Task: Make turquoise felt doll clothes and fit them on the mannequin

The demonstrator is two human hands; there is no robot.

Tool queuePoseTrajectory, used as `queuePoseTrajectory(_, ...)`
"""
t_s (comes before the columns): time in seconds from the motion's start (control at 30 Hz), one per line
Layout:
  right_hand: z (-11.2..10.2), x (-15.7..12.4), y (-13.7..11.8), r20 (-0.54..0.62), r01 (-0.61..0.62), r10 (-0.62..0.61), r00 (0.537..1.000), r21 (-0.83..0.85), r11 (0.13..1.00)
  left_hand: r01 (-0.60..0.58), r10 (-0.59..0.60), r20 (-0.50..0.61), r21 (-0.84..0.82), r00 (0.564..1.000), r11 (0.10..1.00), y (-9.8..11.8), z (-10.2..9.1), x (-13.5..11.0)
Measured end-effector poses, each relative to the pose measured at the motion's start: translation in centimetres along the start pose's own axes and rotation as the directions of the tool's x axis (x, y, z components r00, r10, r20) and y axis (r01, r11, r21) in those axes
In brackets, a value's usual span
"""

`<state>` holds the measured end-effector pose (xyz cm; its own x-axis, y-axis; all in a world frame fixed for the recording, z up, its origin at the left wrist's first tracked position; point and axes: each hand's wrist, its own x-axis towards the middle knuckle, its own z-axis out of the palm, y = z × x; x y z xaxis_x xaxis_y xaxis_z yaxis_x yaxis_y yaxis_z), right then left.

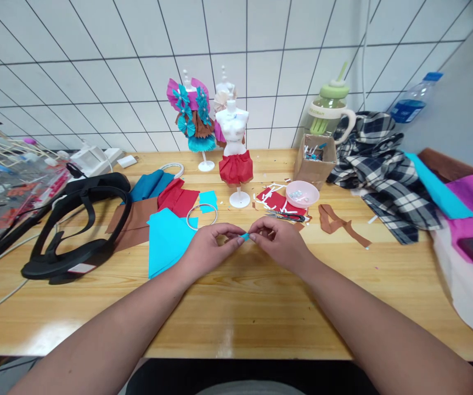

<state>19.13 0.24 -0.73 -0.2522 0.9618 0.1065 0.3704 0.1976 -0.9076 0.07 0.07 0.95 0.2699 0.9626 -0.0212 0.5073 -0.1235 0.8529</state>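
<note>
Item: small teal paper scrap (245, 236), held low over the table (236, 307).
Left hand (208, 248) and right hand (281, 242) each pinched one end between thumb and forefinger, apparently to steady so small a piece. Teal sheet (166, 238) lay just left. Scissors (288, 216) and pink bowl (302, 193) lay beyond, red-skirted mannequin (235, 148) farther back.

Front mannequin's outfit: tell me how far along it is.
Done: the back mannequin is fully dressed in magenta, teal and brown, and the front mannequin wears a red skirt. In hand: the left hand and right hand pinch a tiny teal piece between their fingertips. Left, it seems: the front mannequin's torso is bare, and teal sheets lie flat on the table.
</note>
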Motion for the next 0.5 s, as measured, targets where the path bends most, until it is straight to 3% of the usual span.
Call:
queuePoseTrajectory(0.13, -0.3, 0.1, 0.0, -0.059, 0.025, -0.026, 0.998, -0.021, 0.999, 0.078, -0.021, 0.182, -0.312, 0.983, 0.947, -0.5, -0.2, 0.0)
queuePoseTrajectory(0.23, -0.5, 0.0, -0.1, -0.083, 0.066, -0.067, 0.994, -0.020, 0.998, 0.250, -0.064, 0.312, -0.606, 0.948, 0.755, -1.2, -0.3, 0.2)
queuePoseTrajectory(0.3, -0.5, 0.0, 0.0, -0.092, 0.118, -0.122, 0.988, -0.046, 0.992, 0.323, -0.116, 0.339, -0.655, 0.934, 0.683, -1.5, -0.5, 0.4)
queuePoseTrajectory(0.4, -0.4, -0.1, 0.2, -0.098, 0.157, -0.164, 0.982, -0.076, 0.985, 0.310, -0.180, 0.281, -0.543, 0.943, 0.781, -1.6, -0.7, 0.6)
queuePoseTrajectory(0.5, -0.2, -0.1, 0.6, -0.109, 0.142, -0.150, 0.983, -0.074, 0.987, 0.180, -0.156, 0.135, -0.188, 0.979, 0.966, -1.6, -0.5, 0.6)
